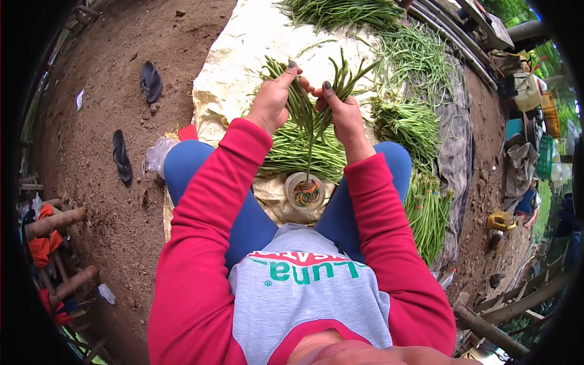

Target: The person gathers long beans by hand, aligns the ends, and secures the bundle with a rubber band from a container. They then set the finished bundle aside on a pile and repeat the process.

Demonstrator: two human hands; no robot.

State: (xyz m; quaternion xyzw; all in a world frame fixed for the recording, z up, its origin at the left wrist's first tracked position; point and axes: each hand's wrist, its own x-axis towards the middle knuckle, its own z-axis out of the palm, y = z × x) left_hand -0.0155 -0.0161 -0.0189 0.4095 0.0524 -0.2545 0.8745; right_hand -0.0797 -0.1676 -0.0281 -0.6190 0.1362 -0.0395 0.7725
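My left hand [272, 101] and my right hand [344, 113] both grip one bunch of long green beans [309, 106], held up in front of me over a white sheet [243, 48]. The bean tips fan out above my fingers and the stems hang down between my knees. Below the bunch, a small clear tub of coloured rubber bands [306, 191] stands between my legs. More long beans [298, 155] lie across the sheet under my hands.
Bundled beans [429, 210] lie at my right, with loose heaps [413, 61] further out. Two dark sandals [150, 81] [121, 156] rest on bare soil at left. Crates, containers and wooden poles [523, 91] crowd the right edge.
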